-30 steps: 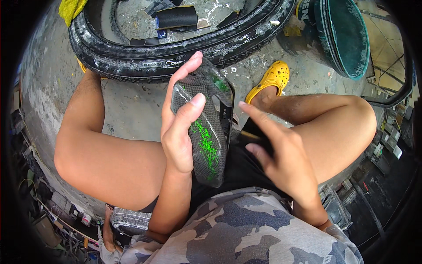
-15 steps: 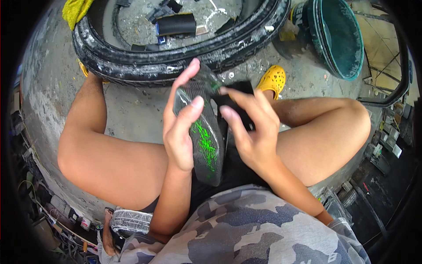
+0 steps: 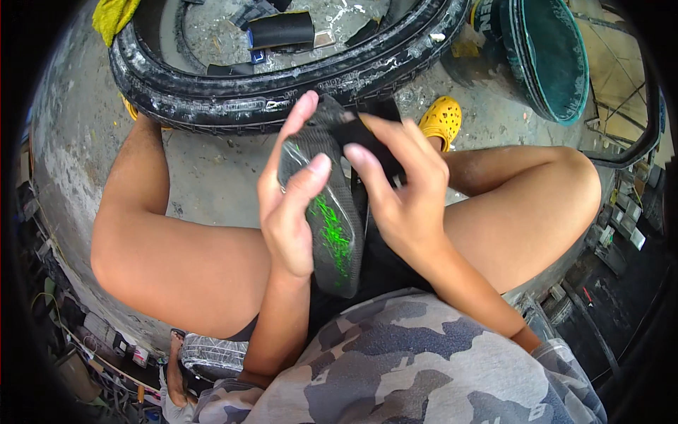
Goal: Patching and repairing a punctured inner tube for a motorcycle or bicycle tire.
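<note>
Largest in view is the grey, paint-spotted floor point(image 3: 205, 187), bending away at the rim; over it spread the wearer's bare legs, knees out to both sides, and below them a camouflage shirt point(image 3: 438, 353); beyond the legs lies a black tyre point(image 3: 205, 106), smeared with white; to its right a teal bucket point(image 3: 558, 63) leans with its mouth turned to the right; between the legs, above the lap, the dark carbon-weave part point(image 3: 337, 237) is held up on end, slightly tilted, bright green flecks running down its near face; the left hand point(image 3: 286, 201) grips it from the left side, thumb across the face and fingers behind, one fingertip showing near the upper end; the right hand point(image 3: 413, 187), thumb and forefinger drawn close, holds a limp black sheet point(image 3: 362, 136) at the part's upper right; motion blurs that spot, so the sheet seems to touch the part, though this is not certain; a yellow cloth point(image 3: 114, 18) hangs over the tyre's left end; a yellow clog point(image 3: 442, 121) is on the right foot; smallest, a curled black piece point(image 3: 281, 30) lies inside the tyre's ring.
</note>
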{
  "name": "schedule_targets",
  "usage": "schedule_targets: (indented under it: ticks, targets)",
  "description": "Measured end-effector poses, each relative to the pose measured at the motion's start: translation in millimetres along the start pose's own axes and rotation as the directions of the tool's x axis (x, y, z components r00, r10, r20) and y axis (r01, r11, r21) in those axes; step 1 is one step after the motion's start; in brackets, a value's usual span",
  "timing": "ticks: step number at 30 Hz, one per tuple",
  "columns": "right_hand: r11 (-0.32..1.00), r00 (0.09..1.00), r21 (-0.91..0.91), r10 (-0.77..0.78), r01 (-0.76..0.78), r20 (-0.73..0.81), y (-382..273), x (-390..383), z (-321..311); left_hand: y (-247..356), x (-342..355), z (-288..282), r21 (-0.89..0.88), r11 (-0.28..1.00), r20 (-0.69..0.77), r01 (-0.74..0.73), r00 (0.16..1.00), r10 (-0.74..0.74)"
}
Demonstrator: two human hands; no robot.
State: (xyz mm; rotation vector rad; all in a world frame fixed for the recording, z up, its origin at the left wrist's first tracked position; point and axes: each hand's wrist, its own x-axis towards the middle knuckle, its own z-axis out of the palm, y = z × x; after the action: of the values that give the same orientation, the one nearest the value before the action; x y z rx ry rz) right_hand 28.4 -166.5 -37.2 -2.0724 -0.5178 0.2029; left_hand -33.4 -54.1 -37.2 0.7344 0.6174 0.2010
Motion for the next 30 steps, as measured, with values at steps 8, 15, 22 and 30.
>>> schedule_targets:
  ticks: [8,15,22,30]
  targets:
    - [1.000,1.000,-0.007,0.017,-0.017,0.025,-2,9,4,1,3,1,0.044,0.999,0.003,-0.030,1.000,0.030]
    - [1.000,1.000,0.018,-0.015,0.015,-0.020,8,6,3,-3,1,3,0.046,0.999,0.014,-0.010,1.000,0.009]
    - [0.991,0.991,0.035,0.132,-0.132,0.009,9,-15,-11,-6,6,0,0.132,0.991,0.046,-0.027,0.999,0.022]
    - [0.981,0.981,0.029,0.190,-0.191,0.045,8,-21,-15,-3,5,3,0.148,0.989,0.045,-0.028,0.999,0.022]
